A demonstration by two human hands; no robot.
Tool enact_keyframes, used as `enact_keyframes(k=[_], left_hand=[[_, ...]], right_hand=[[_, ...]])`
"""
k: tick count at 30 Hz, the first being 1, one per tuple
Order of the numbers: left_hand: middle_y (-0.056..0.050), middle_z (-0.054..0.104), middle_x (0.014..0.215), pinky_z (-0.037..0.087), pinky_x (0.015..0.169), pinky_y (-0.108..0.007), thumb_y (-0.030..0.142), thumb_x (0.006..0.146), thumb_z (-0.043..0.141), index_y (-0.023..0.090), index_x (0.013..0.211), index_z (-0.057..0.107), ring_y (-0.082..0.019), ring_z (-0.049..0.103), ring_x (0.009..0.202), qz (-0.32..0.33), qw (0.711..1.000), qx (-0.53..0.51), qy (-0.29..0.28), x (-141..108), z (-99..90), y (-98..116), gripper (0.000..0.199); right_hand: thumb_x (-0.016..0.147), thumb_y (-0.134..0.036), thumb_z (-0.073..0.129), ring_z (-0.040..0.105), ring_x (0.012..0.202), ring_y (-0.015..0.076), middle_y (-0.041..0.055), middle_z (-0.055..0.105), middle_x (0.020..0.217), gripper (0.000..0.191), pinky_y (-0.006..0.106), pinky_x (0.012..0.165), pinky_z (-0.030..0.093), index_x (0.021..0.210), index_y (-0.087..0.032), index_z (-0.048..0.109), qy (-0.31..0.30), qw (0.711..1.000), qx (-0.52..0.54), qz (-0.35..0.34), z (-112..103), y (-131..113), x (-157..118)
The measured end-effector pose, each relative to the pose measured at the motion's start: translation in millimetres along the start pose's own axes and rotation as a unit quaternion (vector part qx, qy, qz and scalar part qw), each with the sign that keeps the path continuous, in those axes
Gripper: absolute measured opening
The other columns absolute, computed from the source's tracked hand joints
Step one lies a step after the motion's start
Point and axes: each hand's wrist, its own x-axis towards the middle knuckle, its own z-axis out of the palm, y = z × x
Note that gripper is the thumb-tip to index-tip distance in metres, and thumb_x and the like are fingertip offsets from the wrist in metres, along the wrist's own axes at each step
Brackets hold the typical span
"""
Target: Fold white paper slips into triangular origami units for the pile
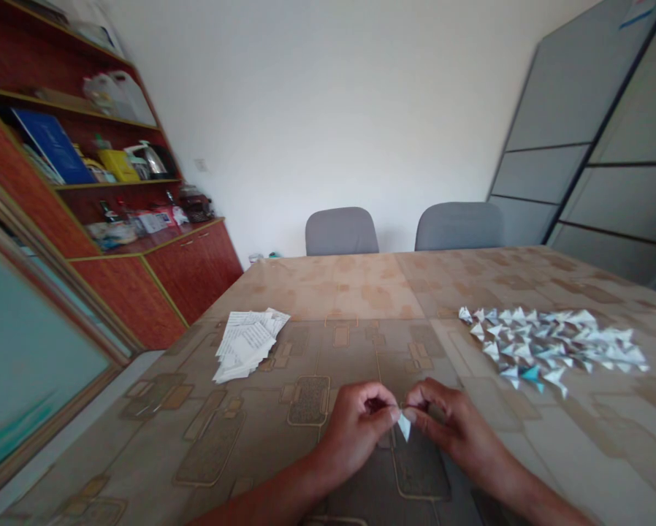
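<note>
Both hands (358,426) pinched a folded paper (405,428), far from the back edge of the worktop (361,358), with open room each side.

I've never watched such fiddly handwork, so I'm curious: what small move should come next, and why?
Perhaps a gentle pinch to sharpen the small paper piece: the left hand and right hand both grip it at the fingertips, and its pointed shape resembles the folded pieces to the right. Whether its folds are finished is too small to tell.
</note>
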Motion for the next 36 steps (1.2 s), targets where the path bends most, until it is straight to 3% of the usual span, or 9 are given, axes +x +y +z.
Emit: enact_keyframes(k=[3, 8, 13, 20, 25, 31, 36], left_hand=[[0.001, 0.057, 0.06, 0.037, 0.056, -0.022, 0.025, 0.072, 0.064, 0.014, 0.068, 0.065, -0.012, 0.051, 0.057, -0.029, 0.999, -0.037, -0.007, 0.9, 1.8, -5.1, 0.012], [-0.002, 0.063, 0.066, 0.041, 0.06, -0.023, 0.026, 0.074, 0.064, 0.013, 0.072, 0.067, -0.014, 0.055, 0.061, -0.001, 0.999, -0.035, 0.012, 1.2, 4.9, -11.3, 0.013], [0.001, 0.059, 0.061, 0.038, 0.057, -0.022, 0.027, 0.072, 0.064, 0.014, 0.068, 0.066, -0.013, 0.052, 0.058, -0.024, 0.998, -0.061, 0.004, 1.1, 1.6, -6.3, 0.014], [-0.001, 0.062, 0.064, 0.041, 0.06, -0.023, 0.028, 0.074, 0.066, 0.013, 0.069, 0.065, -0.014, 0.055, 0.061, -0.025, 0.997, -0.065, 0.024, -0.1, 3.3, -1.7, 0.015], [-0.003, 0.066, 0.077, 0.045, 0.068, -0.026, 0.028, 0.071, 0.072, 0.014, 0.085, 0.062, -0.016, 0.061, 0.071, -0.025, 0.991, -0.13, 0.021, 0.5, 7.0, -4.7, 0.022], [0.004, 0.058, 0.065, 0.041, 0.06, -0.021, 0.029, 0.068, 0.078, 0.017, 0.073, 0.049, -0.011, 0.056, 0.061, -0.035, 0.971, -0.234, 0.023, 0.1, 8.1, -2.6, 0.032], [0.002, 0.06, 0.061, 0.039, 0.055, -0.022, 0.035, 0.069, 0.08, 0.015, 0.072, 0.052, -0.01, 0.055, 0.054, -0.07, 0.951, -0.302, -0.02, -0.1, 8.0, -4.9, 0.034]], right_hand=[[0.093, -0.037, 0.051, 0.056, 0.068, 0.0166, 0.0015, 0.058, 0.072, 0.026, 0.026, 0.061, 0.042, 0.075, -0.019, 0.057, 0.005, 1.0, 0.015, 0.013, -0.1, 2.8, -1.0], [0.092, -0.038, 0.052, 0.056, 0.068, 0.0164, 0.0014, 0.059, 0.072, 0.027, 0.026, 0.062, 0.042, 0.075, -0.018, 0.058, 0.02, 0.999, 0.031, 0.015, 0.6, 6.6, -1.0], [0.091, -0.042, 0.053, 0.057, 0.066, 0.0162, 0.0014, 0.06, 0.069, 0.031, 0.026, 0.06, 0.043, 0.073, -0.018, 0.06, 0.017, 0.998, 0.051, 0.023, 0.6, 5.0, 0.7], [0.093, -0.037, 0.051, 0.058, 0.068, 0.0163, 0.0013, 0.06, 0.072, 0.027, 0.026, 0.061, 0.044, 0.074, -0.019, 0.057, 0.063, 0.997, 0.034, -0.004, 0.7, -2.4, -0.1], [0.092, -0.037, 0.053, 0.058, 0.067, 0.0164, 0.0009, 0.06, 0.07, 0.027, 0.026, 0.062, 0.045, 0.074, -0.018, 0.058, 0.1, 0.993, 0.056, -0.002, 3.2, 0.6, -0.5], [0.096, -0.04, 0.047, 0.058, 0.068, 0.0154, -0.0004, 0.06, 0.07, 0.029, 0.024, 0.062, 0.046, 0.079, -0.02, 0.06, 0.089, 0.992, 0.086, -0.017, 0.3, -5.6, -1.1], [0.091, -0.035, 0.059, 0.06, 0.076, 0.0172, 0.0027, 0.065, 0.081, 0.016, 0.028, 0.069, 0.049, 0.09, -0.02, 0.063, 0.096, 0.991, 0.069, -0.063, -4.1, -5.5, 0.4]])
